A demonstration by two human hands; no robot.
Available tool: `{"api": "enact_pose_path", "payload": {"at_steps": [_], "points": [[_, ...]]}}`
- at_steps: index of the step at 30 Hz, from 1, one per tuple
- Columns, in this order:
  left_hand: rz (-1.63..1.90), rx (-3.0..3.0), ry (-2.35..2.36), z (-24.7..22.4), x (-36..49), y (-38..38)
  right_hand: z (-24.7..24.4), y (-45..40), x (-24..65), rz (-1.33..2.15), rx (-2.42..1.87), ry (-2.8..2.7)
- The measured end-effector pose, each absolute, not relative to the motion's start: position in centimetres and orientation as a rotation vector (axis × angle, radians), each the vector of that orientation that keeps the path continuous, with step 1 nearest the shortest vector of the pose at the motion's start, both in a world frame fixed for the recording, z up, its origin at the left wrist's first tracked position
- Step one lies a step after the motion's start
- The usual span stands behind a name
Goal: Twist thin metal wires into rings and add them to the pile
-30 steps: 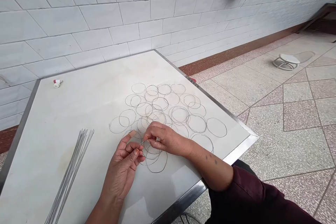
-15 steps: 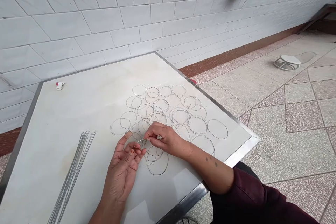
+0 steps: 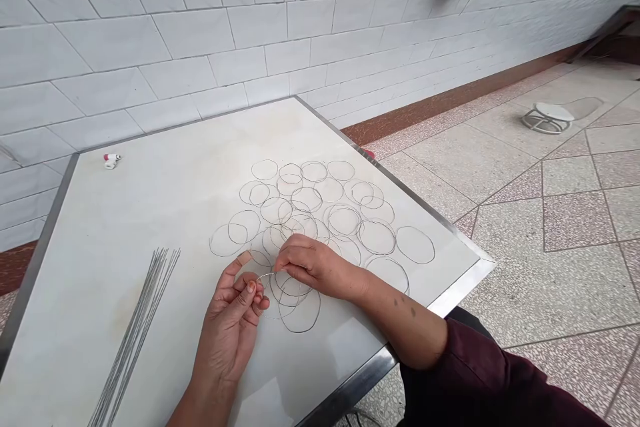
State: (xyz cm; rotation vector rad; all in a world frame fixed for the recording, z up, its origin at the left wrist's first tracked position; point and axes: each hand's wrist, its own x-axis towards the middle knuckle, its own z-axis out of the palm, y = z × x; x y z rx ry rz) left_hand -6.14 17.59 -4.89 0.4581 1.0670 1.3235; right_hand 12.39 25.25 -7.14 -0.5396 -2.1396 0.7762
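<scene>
From my remote view, I saw a white tabletop (image 3: 185,193) with metal edging (image 3: 370,369). Thin wire rings (image 3: 306,211) lay flat across its middle and right, many overlapping. A loose bundle of straight wires (image 3: 134,337) lay at the near left, fanned slightly at its far end, beside a faint stain (image 3: 124,310). A small pink-and-white object (image 3: 113,161) sat near the far left corner.

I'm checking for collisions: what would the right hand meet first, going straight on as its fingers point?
Past the wire it pinches, the right hand would probably meet the left hand first, at its fingers, though depth is unclear.
</scene>
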Motion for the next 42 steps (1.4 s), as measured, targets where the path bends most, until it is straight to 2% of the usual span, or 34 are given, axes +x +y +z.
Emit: {"api": "enact_pose_path", "payload": {"at_steps": [13, 42], "points": [[1.135, 0.785, 1.146, -4.85, -6.49, 17.31, -7.04, 25.17, 12.38, 0.796, -0.558, -2.119], [1.165, 0.636, 1.082, -4.31, -5.59, 16.9, -7.43, 24.87, 11.83, 0.686, -0.53, -2.099]]}}
